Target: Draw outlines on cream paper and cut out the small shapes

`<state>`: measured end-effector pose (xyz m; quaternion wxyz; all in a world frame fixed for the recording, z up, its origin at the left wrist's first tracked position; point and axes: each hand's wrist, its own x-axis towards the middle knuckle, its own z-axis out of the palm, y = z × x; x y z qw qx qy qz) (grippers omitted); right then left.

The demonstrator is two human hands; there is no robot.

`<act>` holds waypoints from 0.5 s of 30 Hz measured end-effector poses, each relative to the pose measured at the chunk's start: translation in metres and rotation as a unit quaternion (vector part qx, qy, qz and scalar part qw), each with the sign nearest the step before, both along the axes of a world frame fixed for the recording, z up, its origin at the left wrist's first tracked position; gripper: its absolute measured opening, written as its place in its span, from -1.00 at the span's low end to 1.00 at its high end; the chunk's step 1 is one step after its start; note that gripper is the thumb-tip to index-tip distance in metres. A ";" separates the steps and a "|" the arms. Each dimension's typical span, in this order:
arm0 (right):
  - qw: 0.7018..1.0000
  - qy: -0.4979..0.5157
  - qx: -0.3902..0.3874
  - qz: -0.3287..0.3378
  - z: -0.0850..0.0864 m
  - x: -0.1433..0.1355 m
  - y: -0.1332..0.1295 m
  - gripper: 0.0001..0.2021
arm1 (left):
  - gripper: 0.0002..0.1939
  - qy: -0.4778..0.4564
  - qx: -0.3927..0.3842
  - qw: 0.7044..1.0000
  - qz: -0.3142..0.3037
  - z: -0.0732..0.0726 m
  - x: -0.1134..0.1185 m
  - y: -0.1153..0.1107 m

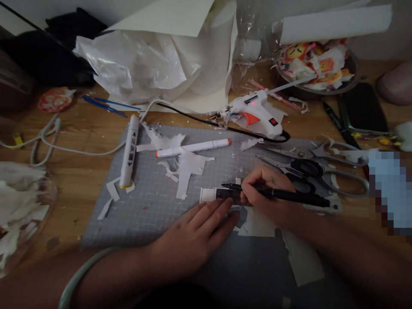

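My right hand (268, 189) is closed round a black pen (299, 197), its tip pointing left just above a small white paper piece (208, 195) with drawn lines. A dark strip (225, 194) lies beside that paper, partly under my fingers. Stretched out flat, the fingers of my left hand (199, 229) press on the lower edge of the paper and strip. Both hands rest over a grey gridded cutting mat (154, 210). More white paper (257, 223) lies below my right hand. Whether the pen tip touches the paper, I cannot tell.
Two white markers (129, 152) (193, 148) and paper scraps (189, 167) lie on the mat. Behind stands a white glue gun (257, 113) with a lit red light and cord. Scissors (341, 154) lie right; a bowl of wrappers (322, 68) stands at the back.
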<state>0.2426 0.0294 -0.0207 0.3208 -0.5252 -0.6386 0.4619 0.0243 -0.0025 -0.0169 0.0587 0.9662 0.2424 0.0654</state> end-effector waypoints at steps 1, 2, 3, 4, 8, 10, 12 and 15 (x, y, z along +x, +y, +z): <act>1.000 -0.002 0.002 0.003 0.001 0.000 0.000 -0.87 | -0.61 0.001 0.000 1.000 -0.001 0.000 0.000 0.000; 1.000 -0.005 0.004 0.004 0.003 0.000 0.000 -0.87 | -0.61 0.002 0.000 1.000 -0.001 0.001 0.000 0.000; 1.000 -0.009 0.008 0.006 0.005 -0.001 0.000 -0.88 | -0.61 0.000 0.000 1.000 -0.002 0.001 0.000 0.000; 1.000 -0.016 0.013 0.003 0.006 -0.001 -0.001 -0.88 | -0.61 -0.002 0.000 1.000 -0.003 0.001 0.000 0.000; 0.998 -0.050 0.025 -0.036 0.007 0.000 -0.002 -0.86 | -0.62 -0.012 -0.001 1.000 -0.007 0.001 0.000 0.000; 0.996 -0.060 0.030 -0.050 0.006 0.002 -0.002 -0.84 | -0.62 -0.016 -0.001 1.000 -0.008 0.000 -0.001 0.000; 0.996 -0.065 0.038 -0.049 0.004 0.003 -0.002 -0.84 | -0.62 -0.019 0.000 1.000 -0.010 0.000 -0.001 0.000; 0.996 -0.064 0.049 -0.040 0.004 0.004 0.000 -0.86 | -0.62 -0.021 0.000 1.000 -0.010 0.000 0.000 0.000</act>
